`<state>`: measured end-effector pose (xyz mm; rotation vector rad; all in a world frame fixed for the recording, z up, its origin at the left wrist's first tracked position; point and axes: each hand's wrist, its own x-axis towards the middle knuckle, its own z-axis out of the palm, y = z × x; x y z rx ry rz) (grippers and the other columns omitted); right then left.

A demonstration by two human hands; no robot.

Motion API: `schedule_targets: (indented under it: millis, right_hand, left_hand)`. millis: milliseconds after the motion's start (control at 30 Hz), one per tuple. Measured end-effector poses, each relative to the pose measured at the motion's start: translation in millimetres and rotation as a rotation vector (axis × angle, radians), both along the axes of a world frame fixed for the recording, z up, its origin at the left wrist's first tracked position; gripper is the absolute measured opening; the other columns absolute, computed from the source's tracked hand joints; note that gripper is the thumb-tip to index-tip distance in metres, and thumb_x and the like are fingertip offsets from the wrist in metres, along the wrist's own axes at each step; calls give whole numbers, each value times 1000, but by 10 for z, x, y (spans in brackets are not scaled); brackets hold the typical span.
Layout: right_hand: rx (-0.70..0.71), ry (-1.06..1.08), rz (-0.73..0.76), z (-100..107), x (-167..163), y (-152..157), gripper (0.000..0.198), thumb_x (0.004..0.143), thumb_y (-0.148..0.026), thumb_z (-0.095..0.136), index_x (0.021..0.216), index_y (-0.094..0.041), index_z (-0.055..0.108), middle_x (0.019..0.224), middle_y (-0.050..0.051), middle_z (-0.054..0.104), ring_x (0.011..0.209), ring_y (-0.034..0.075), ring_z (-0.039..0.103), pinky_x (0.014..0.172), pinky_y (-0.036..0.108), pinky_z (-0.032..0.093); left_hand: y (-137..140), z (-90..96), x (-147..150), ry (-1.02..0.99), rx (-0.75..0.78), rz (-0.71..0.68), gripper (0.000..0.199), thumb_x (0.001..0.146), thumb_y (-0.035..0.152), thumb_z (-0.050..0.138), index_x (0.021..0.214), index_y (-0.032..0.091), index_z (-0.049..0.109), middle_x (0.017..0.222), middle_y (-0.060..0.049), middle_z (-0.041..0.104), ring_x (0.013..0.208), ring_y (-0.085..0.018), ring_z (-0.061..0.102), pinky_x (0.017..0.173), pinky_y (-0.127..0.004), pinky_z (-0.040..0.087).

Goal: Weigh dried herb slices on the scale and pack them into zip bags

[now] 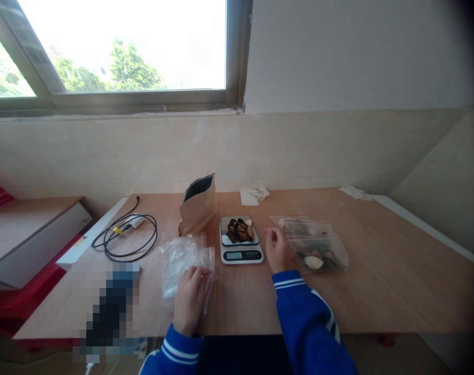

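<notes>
In the head view, a small white kitchen scale (241, 257) bears a pile of dark and pale dried slices (240, 230). My left hand (190, 297) lies over clear plastic zip bags (178, 260) left of the scale, its bent fingers closed on the red-striped edge of one. Just right of the scale is my right hand (278, 250), fingers curled in and no object visible in them. Beside it lie filled zip bags (323, 247) with dark and pale pieces inside. Behind the empty-looking bags stands an open brown paper pouch (198, 208); its contents are hidden.
A coiled black cable (127, 255) and a white adapter (135, 221) lie at the left of the wooden table (393, 271). A blurred dark object (110, 307) is at the front left. Crumpled tissue (259, 194) and a white paper (248, 198) lie near the wall.
</notes>
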<state>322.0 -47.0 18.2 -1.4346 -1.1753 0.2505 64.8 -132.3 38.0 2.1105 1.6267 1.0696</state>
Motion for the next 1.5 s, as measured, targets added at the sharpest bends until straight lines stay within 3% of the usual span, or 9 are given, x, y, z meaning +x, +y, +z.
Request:
schedule_targets:
  millis: [100,233,367,567,767,967,1267,1433,1500]
  right_hand:
    - [20,30,188,144,-229,-352,31,90,-45,39,84,-20,57,84,7,64,77,20,58,70,30,46]
    - [-78,30,612,363,-638,-752,23,92,-38,43,93,-22,59,87,4,64,78,17,58,71,28,46]
    - [-101,21,759,540,-856,-882,20,90,-35,48,84,-21,61,80,2,61,71,15,55,66,26,44]
    - [-79,72,792,669,-769,-917,24,93,-36,43,82,-20,58,76,1,57,72,14,54,66,25,42]
    - [-86,97,736,706,-679,-906,20,90,-35,49,91,-20,63,80,2,62,73,15,57,67,25,45]
    - [-42,41,730,724,-610,-778,24,90,-39,51,87,-20,66,82,3,64,77,16,59,70,25,46]
    - [-22,-72,685,705,-502,-772,26,91,-38,48,87,-20,66,83,5,65,78,17,60,69,26,45]
    - [-152,94,470,637,-342,-697,33,90,-44,46,79,-18,63,71,4,64,67,17,60,64,26,46]
    - [-182,109,475,618,-294,-635,36,89,-48,47,77,-17,62,73,4,65,69,18,61,65,26,47]
  left_hand:
    - [-48,53,78,-131,98,73,16,88,26,47,95,24,61,92,-5,61,88,-22,58,78,-39,50]
    - [-104,216,246,-230,208,145,19,88,28,49,104,24,59,92,-5,59,82,-19,58,76,-36,51]
    - [-164,344,400,-259,256,139,26,88,28,50,113,25,56,95,-5,58,84,-18,59,74,-33,53]
    - [-261,359,548,-239,290,98,37,89,22,47,124,33,52,105,-7,54,96,-20,58,82,-36,53]
    - [-211,439,536,-221,187,-152,48,90,22,45,137,32,41,126,-11,47,118,-24,48,99,-42,45]
    - [56,472,427,-245,163,-314,45,87,21,53,131,29,46,110,-8,56,102,-20,54,88,-37,48]
    - [107,463,454,-369,249,-254,35,87,18,54,120,28,59,91,-3,57,85,-15,55,74,-28,48]
    - [194,579,305,-474,369,60,18,87,20,55,99,24,67,90,-2,56,84,-14,53,76,-27,44]
    - [281,605,263,-465,389,80,15,86,21,56,95,23,67,89,-1,56,81,-14,53,75,-27,43]
